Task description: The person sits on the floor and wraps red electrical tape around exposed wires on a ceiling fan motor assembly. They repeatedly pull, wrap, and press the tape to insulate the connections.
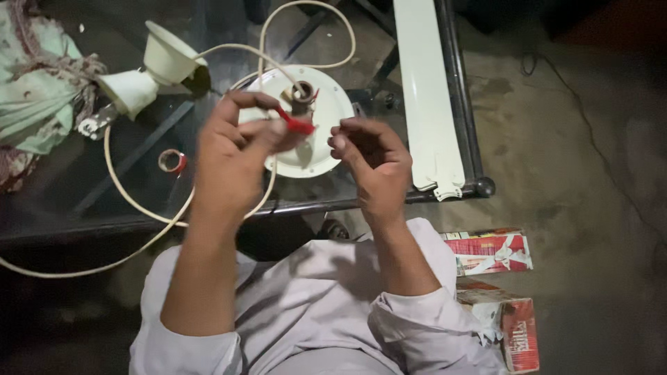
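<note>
Both hands raised over a round white fan motor housing (306,139) on a dark glass desk (132,139).

Left hand (233,156) pinches one thin red wire (295,123), fingers closed on it; the wire runs from the housing's centre hub. Right hand (372,163) loosely curled just beside; whether it grips anything cannot be told. One smooth cream cable (139,208) loops across the desk. Two white cone-shaped cups (149,73), one roll of red tape (171,161), one flat white fan blade (427,104). Two red cardboard boxes (490,251) lie on the rough concrete floor (577,173).
</note>
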